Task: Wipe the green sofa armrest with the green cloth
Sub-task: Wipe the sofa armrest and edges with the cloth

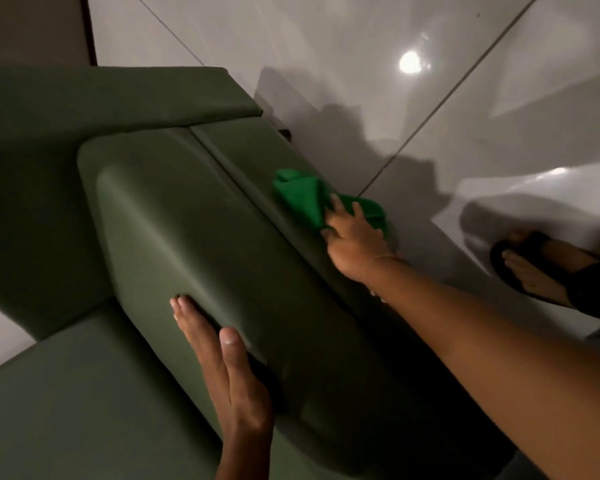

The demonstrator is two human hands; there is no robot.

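Cloth (303, 199), green, bunched on outer side of sofa armrest (194, 237), near floor (430, 109). Right hand (355, 244) presses it, fingers spread over folds. Left hand (222, 358) flat, empty, braces inner side. Soft, light, limp; best grabbed by bunching folds.

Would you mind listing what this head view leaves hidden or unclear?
- Armrest surface under the cloth: covered by cloth and right hand.
- Armrest's outer side: faces away from the camera.
- Left hand: palm pressed to the armrest, wrist cut by the bottom edge.
- Foot: partly cut by the right edge.
- Dust or stains: too dim.
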